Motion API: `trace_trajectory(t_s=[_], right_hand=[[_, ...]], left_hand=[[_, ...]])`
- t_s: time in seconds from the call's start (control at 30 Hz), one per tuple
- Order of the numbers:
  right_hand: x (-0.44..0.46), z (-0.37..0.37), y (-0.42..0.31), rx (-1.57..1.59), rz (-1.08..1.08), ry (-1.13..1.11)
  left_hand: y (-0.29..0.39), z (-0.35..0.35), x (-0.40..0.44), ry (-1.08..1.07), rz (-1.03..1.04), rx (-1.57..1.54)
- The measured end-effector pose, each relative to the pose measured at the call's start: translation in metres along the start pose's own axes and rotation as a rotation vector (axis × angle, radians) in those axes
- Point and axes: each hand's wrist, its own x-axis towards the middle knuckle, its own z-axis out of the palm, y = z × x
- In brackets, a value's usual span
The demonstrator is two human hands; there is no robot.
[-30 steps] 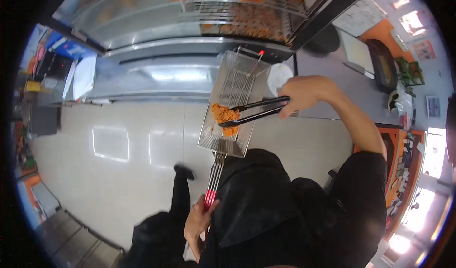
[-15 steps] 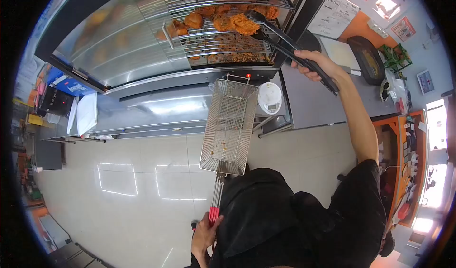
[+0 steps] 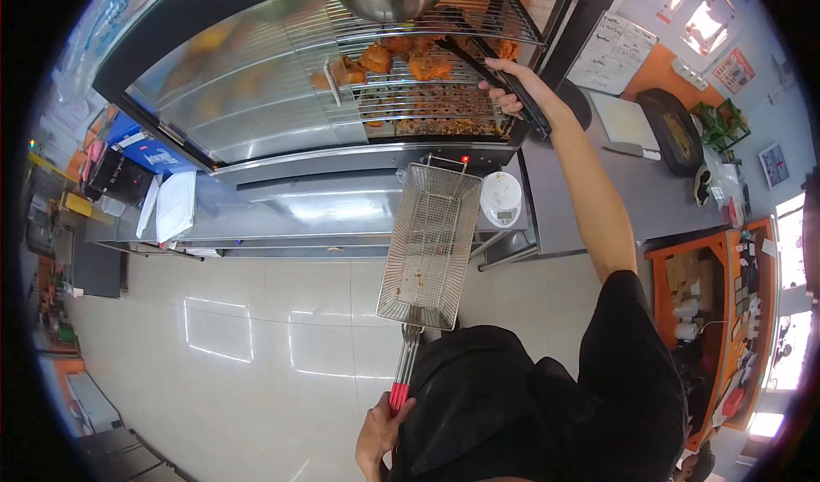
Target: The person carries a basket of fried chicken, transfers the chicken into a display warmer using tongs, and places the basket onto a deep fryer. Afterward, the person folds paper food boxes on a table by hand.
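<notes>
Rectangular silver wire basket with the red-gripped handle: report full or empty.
Empty but for crumbs toward the red-gripped handle: the silver wire basket shows bare mesh.

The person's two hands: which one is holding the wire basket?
The left hand, low in the picture, on the red grip of the wire basket; the right hand, up at the cabinet, holds black tongs instead.

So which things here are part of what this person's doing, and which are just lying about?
Apparently in use:
- wire basket, left hand
- black tongs, right hand
- fried pieces
- display cabinet

Apparently just around:
- white scale
- pale board
- handwritten notice
</notes>
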Motion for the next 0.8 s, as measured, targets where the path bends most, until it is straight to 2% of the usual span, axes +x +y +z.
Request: trace_trajectory(t_s=[0.17,0.3,0.43,0.53,0.57,0.7,0.8], right_hand=[[0.008,0.009,-0.012,-0.22,-0.042,0.053],[0.023,0.004,-0.018,-0.035,0.01,-0.042],[0.036,0.009,-0.015,0.302,0.101,-0.267],[0.022,0.019,0.0,0.463,0.073,-0.343],[0.026,0.009,0.01,0.52,0.065,-0.461],[0.001,0.025,0.03,0.71,0.056,-0.698],[-0.018,0.034,0.046,0.822,0.035,-0.67]], left_hand=[[-0.011,0.013,0.0,0.039,0.06,-0.055],[0.001,0.007,-0.002,-0.022,-0.006,-0.05],[0.005,0.003,0.0,-0.019,-0.019,-0.019],[0.002,0.005,-0.001,-0.01,-0.024,-0.018],[0.002,0.006,0.0,-0.005,-0.026,-0.026],[0.011,0.007,-0.002,-0.024,-0.042,-0.028],[0.01,0.009,-0.001,-0.016,-0.017,-0.026]])
